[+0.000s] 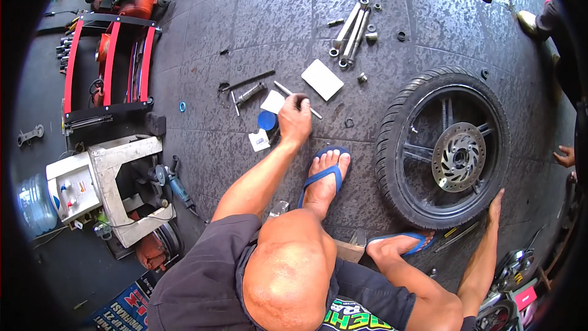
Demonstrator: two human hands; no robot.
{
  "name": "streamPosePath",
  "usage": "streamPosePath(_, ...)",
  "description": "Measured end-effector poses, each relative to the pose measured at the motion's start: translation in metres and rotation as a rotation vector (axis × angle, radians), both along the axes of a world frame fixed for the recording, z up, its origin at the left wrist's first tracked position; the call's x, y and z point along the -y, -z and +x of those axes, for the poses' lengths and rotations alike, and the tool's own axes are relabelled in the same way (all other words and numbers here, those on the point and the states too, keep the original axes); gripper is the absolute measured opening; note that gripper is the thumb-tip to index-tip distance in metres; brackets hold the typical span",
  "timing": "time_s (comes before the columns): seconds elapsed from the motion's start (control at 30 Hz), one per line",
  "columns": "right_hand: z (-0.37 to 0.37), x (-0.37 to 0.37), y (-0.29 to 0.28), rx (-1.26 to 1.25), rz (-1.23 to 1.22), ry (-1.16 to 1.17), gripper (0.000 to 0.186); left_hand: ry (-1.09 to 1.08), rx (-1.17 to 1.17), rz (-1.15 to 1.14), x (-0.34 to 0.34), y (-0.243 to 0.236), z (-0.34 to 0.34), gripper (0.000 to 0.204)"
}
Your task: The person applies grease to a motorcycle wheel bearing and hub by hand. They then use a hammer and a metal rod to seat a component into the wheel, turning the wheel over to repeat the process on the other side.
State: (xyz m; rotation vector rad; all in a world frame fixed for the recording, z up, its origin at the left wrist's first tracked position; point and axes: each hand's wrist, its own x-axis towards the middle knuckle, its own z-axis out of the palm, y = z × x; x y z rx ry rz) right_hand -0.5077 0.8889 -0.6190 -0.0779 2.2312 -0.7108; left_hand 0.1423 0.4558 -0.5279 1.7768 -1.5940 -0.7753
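- Left hand point(296, 121): fingers curled narrow over the metal rod point(283, 89); firm grip cannot be told.
- Right hand point(495, 206): at the tyre's lower right edge; finger closure cannot be told.
- Rod: on the floor point(202, 98), long axis slanting upper left to lower right.
- Count: one wheel point(387, 175), brake disc point(444, 168) facing up; one blue disc-shaped item point(266, 121).

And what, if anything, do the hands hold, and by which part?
The left hand covers a thin metal rod midway; the right hand touches the tyre at its near right edge. Whether either grips cannot be told.
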Motion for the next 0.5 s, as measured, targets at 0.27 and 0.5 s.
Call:
streamPosePath(0.27, 0.025, 0.009, -0.001, -0.006, 0.068, 0.165, 0.094, 0.422, 0.360, 0.066, -0.059, 0.001, 0.057, 0.035)
streamPosePath(0.5, 0.060, 0.031, -0.023, -0.267, 0.184, -0.017, 0.086, 0.457, 0.321, -0.019, -0.052, 0.013, 0.041, 0.026)
